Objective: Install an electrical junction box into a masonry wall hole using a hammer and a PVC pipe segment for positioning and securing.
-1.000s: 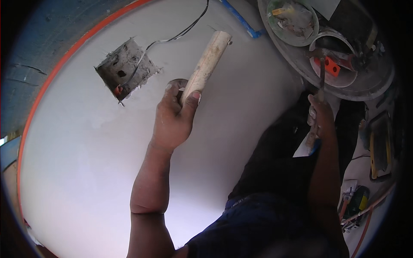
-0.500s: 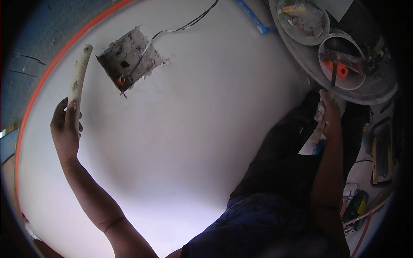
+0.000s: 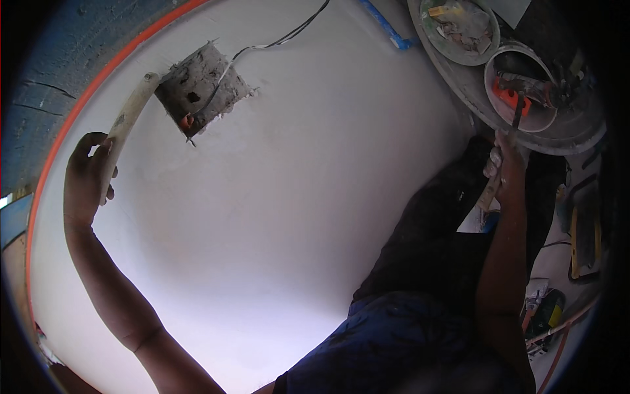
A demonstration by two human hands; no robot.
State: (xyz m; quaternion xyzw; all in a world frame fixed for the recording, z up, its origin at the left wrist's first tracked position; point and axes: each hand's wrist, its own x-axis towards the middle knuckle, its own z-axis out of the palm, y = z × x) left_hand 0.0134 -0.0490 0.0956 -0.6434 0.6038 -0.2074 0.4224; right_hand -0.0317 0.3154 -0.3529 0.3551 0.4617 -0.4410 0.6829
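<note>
My left hand (image 3: 86, 174) is closed round the lower part of a long, pale stick-like tool (image 3: 128, 121) with a rounded end. The tool leans right, and its top end appears beside the left corner of a rough square hole (image 3: 203, 88) in the pale wall (image 3: 262, 190). My right hand (image 3: 506, 169) is closed round the pale handle of a tool with a dark shaft (image 3: 518, 113). That shaft reaches over the rim of a white bucket (image 3: 489, 92), which holds an orange object (image 3: 512, 98) and other tools. White plaster-like smears show on my right fingers.
Thin wires (image 3: 282, 41) run out of the hole. An orange strip (image 3: 69, 125) edges the wall. The bucket stands on a round grey surface (image 3: 571, 146) beside a bowl of scraps (image 3: 466, 29). A blue bar (image 3: 387, 25) lies nearby. Tools, one yellow-edged (image 3: 577, 243), lie at right.
My left hand has shifted left and the pale tool's top has swung right toward the hole. The dark shaft in my right hand has moved slightly right at the bucket.
</note>
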